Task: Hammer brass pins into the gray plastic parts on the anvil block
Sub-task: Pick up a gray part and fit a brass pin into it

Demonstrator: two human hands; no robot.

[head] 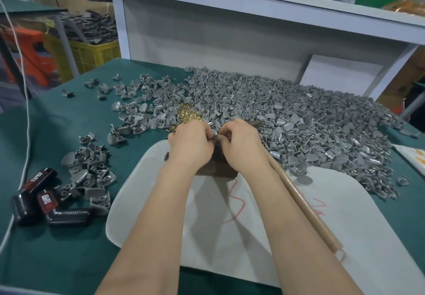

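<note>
Item: gray plastic part (215,133), over anvil block (216,168), mid-bench (57,129) toward the front edge. Left hand (193,140) and right hand (241,142): fingers curled, pinching it between them. Judged light, stiff, smooth-shelled; hold by its edges. Brass pins (188,114): tiny, easily dropped, heaped just behind.

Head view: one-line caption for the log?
Left hand and right hand hold a gray part over the anvil block, brass pins and part heap behind.
</note>
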